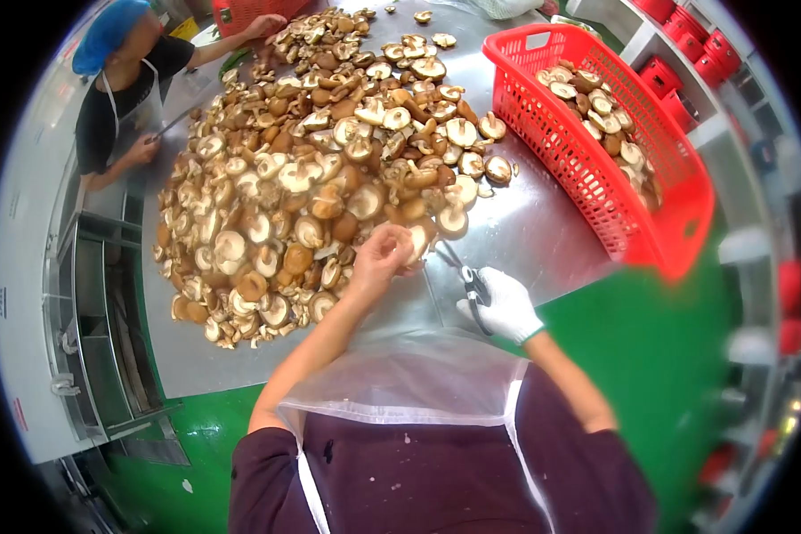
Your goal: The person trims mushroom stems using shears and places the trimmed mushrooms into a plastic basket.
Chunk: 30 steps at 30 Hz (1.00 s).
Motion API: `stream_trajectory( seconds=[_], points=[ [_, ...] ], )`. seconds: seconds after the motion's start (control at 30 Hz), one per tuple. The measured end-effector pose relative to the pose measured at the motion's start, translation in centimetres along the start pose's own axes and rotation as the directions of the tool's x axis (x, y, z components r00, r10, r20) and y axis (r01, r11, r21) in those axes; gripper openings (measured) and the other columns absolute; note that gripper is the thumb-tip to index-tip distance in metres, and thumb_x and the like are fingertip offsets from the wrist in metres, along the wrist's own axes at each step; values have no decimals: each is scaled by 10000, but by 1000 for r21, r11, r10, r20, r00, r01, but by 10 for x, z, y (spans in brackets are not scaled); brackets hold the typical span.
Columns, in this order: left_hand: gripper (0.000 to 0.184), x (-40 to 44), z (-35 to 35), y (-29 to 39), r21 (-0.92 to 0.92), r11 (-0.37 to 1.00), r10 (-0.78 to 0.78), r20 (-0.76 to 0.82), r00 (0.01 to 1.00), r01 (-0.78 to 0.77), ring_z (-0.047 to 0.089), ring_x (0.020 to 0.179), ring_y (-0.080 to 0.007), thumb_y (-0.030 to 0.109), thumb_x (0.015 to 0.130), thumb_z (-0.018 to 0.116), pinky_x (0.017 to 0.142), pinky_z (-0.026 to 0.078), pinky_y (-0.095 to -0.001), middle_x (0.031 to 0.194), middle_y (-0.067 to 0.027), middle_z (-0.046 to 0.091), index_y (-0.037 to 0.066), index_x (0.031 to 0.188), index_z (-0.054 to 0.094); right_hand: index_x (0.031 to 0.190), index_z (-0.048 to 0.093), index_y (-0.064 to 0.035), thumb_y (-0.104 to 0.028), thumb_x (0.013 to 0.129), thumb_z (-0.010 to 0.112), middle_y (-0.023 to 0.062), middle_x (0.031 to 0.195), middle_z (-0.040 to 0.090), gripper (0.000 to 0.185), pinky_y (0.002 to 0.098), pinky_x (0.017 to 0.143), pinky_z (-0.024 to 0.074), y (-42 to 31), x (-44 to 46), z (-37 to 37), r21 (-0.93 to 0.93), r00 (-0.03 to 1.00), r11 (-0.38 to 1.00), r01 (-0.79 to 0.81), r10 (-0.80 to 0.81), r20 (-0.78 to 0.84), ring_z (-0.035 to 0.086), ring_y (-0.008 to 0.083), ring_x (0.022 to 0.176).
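My left hand [384, 254], bare, is closed at the near edge of a big heap of shiitake mushrooms [303, 191]. Its fingertips grip a pale mushroom [418, 240], partly covered by the fingers. My right hand [505, 307] wears a white knitted glove and is wrapped round dark-handled scissors [475, 289]. Their blades point up and left toward the held mushroom; whether they touch it I cannot tell. Just beyond my left hand lies another mushroom [452, 221], gills up, on the metal table [543, 236].
A red perforated basket [552, 111] with cut mushrooms [610, 116] stands along the table's right side. Across the heap at the left, a co-worker in a blue cap [111, 34] reaches into the pile, a knife in the other hand. Shelves with red containers [685, 36] line the right.
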<state>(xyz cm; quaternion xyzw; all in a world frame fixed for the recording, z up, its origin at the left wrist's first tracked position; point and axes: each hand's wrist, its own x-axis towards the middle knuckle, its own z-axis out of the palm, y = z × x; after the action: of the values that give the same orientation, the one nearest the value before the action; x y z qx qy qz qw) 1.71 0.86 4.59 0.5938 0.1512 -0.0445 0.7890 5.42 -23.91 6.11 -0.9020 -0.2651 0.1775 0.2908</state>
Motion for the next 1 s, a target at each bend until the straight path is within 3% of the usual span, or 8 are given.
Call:
stream_trajectory(
  seconds=[0.1, 0.33, 0.37, 0.43, 0.53, 0.6, 0.9, 1.0],
  points=[
    [552, -3, 14, -10, 18, 998, 69, -95, 993, -68, 597, 911, -123, 27, 864, 635, 704, 526, -242, 1120, -78, 596, 32, 1348, 372, 907, 627, -87, -368, 771, 677, 140, 857, 636, 316, 437, 736, 490, -21, -11, -19, -119, 997, 990, -71, 76, 30, 618, 346, 835],
    [550, 1, 16, -29, 207, 978, 12, -88, 996, 6, 589, 1034, -186, 9, 824, 601, 816, 508, -289, 1168, -152, 598, -45, 1340, 417, 978, 651, -89, -358, 784, 642, 150, 913, 651, 332, 433, 770, 495, -29, -17, -15, -177, 979, 964, -199, 205, 17, 622, 349, 873],
    [558, -2, 22, -31, 82, 997, 13, -63, 998, -7, 593, 1004, -181, 40, 834, 594, 820, 500, -301, 1126, -132, 613, -18, 1353, 400, 979, 649, -90, -358, 790, 632, 151, 916, 651, 328, 436, 770, 496, -29, -13, -14, -182, 977, 961, -210, 215, 4, 622, 348, 875],
    [604, -15, 29, -20, 83, 991, -99, -99, 990, 107, 598, 972, -184, 61, 843, 590, 821, 496, -304, 1109, -121, 612, 7, 1387, 334, 832, 680, -91, -334, 785, 591, 166, 845, 667, 262, 460, 712, 518, -43, -2, -25, -263, 973, 946, -189, 217, 83, 648, 352, 791],
    [528, -9, 32, -24, -148, 976, -177, -129, 976, 157, 598, 993, -183, 80, 908, 545, 825, 510, -324, 1184, -119, 576, 42, 1369, 290, 821, 670, -68, -299, 749, 588, 181, 851, 670, 255, 448, 735, 527, -45, -5, -28, -293, 985, 951, -101, 138, 108, 657, 357, 791],
    [420, -5, 9, -58, -238, 969, -92, -102, 991, 65, 614, 977, -196, 80, 924, 520, 807, 525, -337, 1173, -100, 585, 68, 1301, 335, 827, 654, -58, -295, 775, 581, 197, 848, 666, 254, 452, 744, 523, -37, -7, -14, -224, 987, 969, -104, 128, 99, 658, 361, 800],
    [288, 19, -16, -81, -289, 949, -147, -64, 987, 123, 600, 875, -162, -42, 834, 439, 756, 529, -306, 999, -59, 603, 41, 1092, 537, 876, 628, -38, -277, 786, 592, 211, 783, 661, 258, 488, 669, 521, -19, 18, 9, -289, 981, 957, 7, 49, 187, 655, 394, 747],
    [290, 38, -46, -135, -193, 979, -58, 43, 997, 65, 594, 967, -199, 121, 946, 503, 809, 520, -305, 1096, -104, 601, -23, 1197, 520, 893, 634, -46, -258, 769, 595, 210, 779, 661, 250, 486, 662, 522, -29, 20, -1, -256, 976, 967, 3, 52, 210, 656, 394, 747]
  ],
)
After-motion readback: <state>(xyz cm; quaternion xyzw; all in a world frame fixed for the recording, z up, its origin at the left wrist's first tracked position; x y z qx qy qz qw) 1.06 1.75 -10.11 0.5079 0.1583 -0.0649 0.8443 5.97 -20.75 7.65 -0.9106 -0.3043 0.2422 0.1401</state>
